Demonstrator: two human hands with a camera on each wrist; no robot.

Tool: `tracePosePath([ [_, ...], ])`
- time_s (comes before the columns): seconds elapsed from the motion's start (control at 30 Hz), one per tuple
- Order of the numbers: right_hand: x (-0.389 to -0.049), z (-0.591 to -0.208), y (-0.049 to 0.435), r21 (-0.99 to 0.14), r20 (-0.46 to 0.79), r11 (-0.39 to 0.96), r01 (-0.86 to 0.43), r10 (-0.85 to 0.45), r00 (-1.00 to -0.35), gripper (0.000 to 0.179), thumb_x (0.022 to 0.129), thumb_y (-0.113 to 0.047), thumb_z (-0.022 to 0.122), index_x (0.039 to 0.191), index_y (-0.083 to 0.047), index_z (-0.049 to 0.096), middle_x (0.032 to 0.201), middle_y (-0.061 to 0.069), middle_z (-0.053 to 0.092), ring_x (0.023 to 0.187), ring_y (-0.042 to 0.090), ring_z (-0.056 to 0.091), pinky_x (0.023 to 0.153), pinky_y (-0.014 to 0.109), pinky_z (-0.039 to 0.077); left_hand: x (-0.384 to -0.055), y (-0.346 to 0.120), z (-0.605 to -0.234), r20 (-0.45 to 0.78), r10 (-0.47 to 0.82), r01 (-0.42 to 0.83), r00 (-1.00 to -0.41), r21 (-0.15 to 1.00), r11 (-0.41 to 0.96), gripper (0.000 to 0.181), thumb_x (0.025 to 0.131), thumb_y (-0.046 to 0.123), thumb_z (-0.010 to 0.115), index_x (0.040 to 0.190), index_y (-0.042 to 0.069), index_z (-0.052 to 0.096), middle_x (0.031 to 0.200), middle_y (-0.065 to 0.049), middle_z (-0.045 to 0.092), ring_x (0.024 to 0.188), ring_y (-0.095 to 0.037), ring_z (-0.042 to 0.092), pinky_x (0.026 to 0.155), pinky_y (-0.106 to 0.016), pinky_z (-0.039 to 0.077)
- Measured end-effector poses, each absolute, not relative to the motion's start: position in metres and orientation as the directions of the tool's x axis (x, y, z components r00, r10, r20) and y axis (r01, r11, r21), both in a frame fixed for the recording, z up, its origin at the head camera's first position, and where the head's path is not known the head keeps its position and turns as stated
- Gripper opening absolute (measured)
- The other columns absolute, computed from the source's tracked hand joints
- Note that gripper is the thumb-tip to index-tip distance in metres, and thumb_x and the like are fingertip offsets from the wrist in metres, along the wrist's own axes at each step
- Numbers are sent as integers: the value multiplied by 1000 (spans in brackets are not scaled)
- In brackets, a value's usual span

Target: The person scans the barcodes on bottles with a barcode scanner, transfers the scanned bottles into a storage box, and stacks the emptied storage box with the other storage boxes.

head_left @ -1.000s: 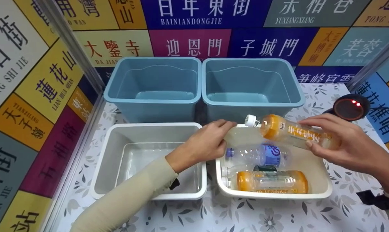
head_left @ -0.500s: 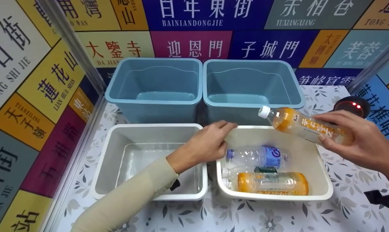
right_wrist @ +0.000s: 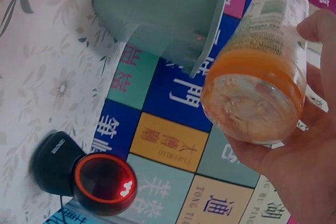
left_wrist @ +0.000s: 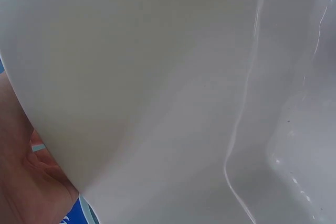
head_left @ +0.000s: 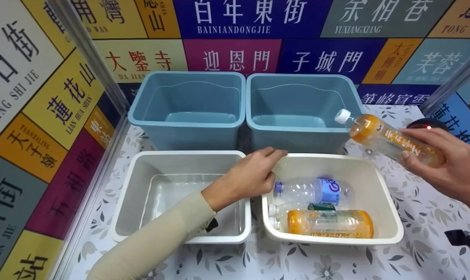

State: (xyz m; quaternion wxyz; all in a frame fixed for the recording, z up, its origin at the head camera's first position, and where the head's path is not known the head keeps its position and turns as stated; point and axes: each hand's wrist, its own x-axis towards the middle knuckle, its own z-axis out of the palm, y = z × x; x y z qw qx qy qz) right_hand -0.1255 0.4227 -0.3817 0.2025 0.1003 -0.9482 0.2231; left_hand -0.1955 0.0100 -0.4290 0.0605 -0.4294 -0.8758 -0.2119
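Right hand (head_left: 451, 161) is gripping a white-capped clear-and-orange plastic bottle (head_left: 386, 136), tilted above the white floral tabletop (head_left: 418, 221); left hand (head_left: 250, 173) is hanging by a rectangular cream plastic tub (head_left: 332, 240), can't tell if it's pinching.

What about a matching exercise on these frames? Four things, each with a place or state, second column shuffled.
Things:
1. raised orange bottle
2. blue-labelled bottle
3. black device
4. right teal bin

Places or states:
A. glowing red
B. behind the right white bin
C. gripped by the right hand
D. lying in the right white bin

Pairs: 1-C, 2-D, 3-A, 4-B
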Motion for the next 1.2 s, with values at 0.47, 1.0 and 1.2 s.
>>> tracePosePath([
  [0.47,-136,-397,455,-440,334,893,-94,65,-940,57,92,-28,69,146,-22,54,139,24,51,114,46,44,72,-9,21,-195,9,-430,280,726,775,-628,315,548,59,84,6,53,142,9,52,133,-9,63,118,-22,64,98,-35,55],
  [1.0,-141,-423,484,-396,287,914,85,211,-934,58,97,-29,57,152,-16,44,139,27,47,117,46,43,78,21,44,-195,9,-429,279,731,776,-623,331,536,59,83,4,52,142,8,52,131,-10,63,116,-22,64,97,-34,55],
  [1.2,-145,-433,494,-394,256,907,152,267,-929,59,98,-31,55,153,-14,42,141,28,44,120,47,41,79,32,48,-195,10,-429,272,729,773,-628,329,542,58,84,5,52,142,9,52,132,-9,63,117,-21,64,99,-34,55],
])
